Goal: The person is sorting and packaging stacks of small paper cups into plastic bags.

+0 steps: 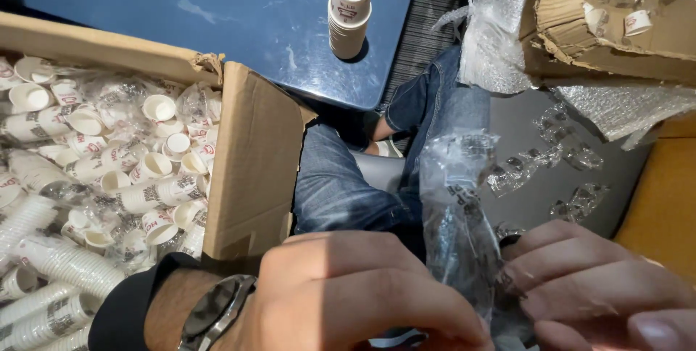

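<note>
My left hand [348, 296], with a watch on the wrist and a dark sleeve, is closed around the lower part of a clear crinkled plastic sleeve [457, 206] that rises between both hands. My right hand [602, 286] grips the same plastic from the right, fingers curled onto it. Whether anything is inside the plastic cannot be told. Both hands are at the bottom of the view, above my jeans-clad legs [341, 184].
A large open cardboard box [254, 155] at left holds several small white paper cups, loose and in wrapped stacks. A stack of cups [349, 10] stands on the dark blue table [239, 10]. Another torn cardboard box [616, 39] with bubble wrap [500, 25] sits upper right; empty plastic wrappers [558, 155] lie below it.
</note>
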